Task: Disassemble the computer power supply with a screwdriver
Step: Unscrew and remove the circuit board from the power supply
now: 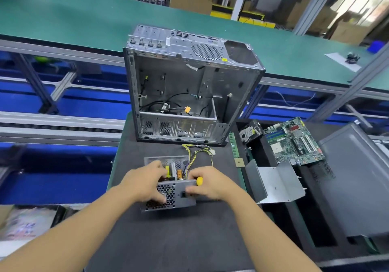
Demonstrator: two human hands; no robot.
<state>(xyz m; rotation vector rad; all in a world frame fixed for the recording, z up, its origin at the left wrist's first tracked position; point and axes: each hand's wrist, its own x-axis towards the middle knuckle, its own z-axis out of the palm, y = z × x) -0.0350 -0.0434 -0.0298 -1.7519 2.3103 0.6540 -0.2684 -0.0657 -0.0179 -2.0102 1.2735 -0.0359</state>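
Power supply (168,196) sits on black mat (179,240), just in front of open computer case (189,95), top off, insides showing. My left hand (145,184) grips its left end, fingers curled over top edge, thumb on honeycomb grille. My right hand (210,184) is curled round screwdriver (199,181), only yellow handle end showing; fingertips touch supply's near face. Wire bundle (197,152) trails from supply toward case. Bent metal cover (275,183) and motherboard (294,141) lie right of case.
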